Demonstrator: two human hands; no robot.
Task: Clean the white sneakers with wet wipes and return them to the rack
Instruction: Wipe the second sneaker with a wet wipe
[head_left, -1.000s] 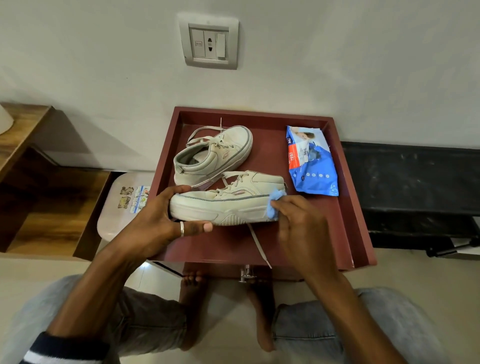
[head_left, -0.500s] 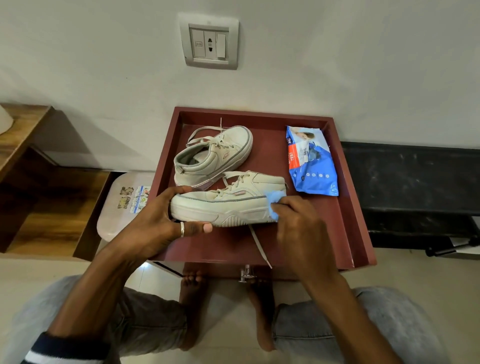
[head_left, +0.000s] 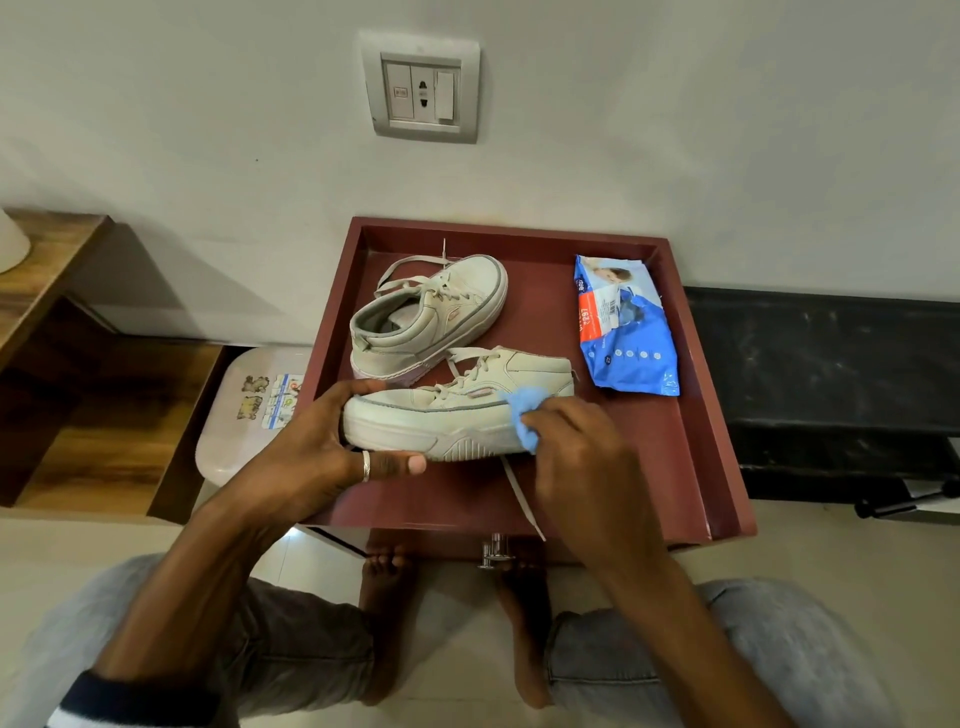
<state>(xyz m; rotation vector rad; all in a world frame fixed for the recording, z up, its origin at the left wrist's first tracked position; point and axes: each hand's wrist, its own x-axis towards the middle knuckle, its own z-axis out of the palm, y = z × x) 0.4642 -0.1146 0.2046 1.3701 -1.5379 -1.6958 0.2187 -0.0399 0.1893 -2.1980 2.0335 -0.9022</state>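
Directly beyond both hands, a dark red tray-topped table (head_left: 691, 467) stands against the wall, carrying everything in play. On it, further from the person than the left hand (head_left: 317, 457), the second sneaker (head_left: 426, 317) rests on its sole, toe angled away to the right. The near sneaker (head_left: 447, 415) lies crosswise between the two hands, its long axis running left to right, toe at the left hand, heel at the right hand (head_left: 576, 457). The left hand is wrapped around the toe end, thumb under the sole and fingers over the top, steadying it. The right hand is bunched around a blue wet wipe (head_left: 519, 418), pressing it against the sneaker's side near the heel. Beyond the right hand and slightly to its right, apart from the shoe, lies the blue pack of wipes (head_left: 626, 338). A loose lace (head_left: 519, 493) trails under the right wrist. Since the sneaker stretches leftward from the wiping hand, the next stroke would likely run left along its side toward the toe.
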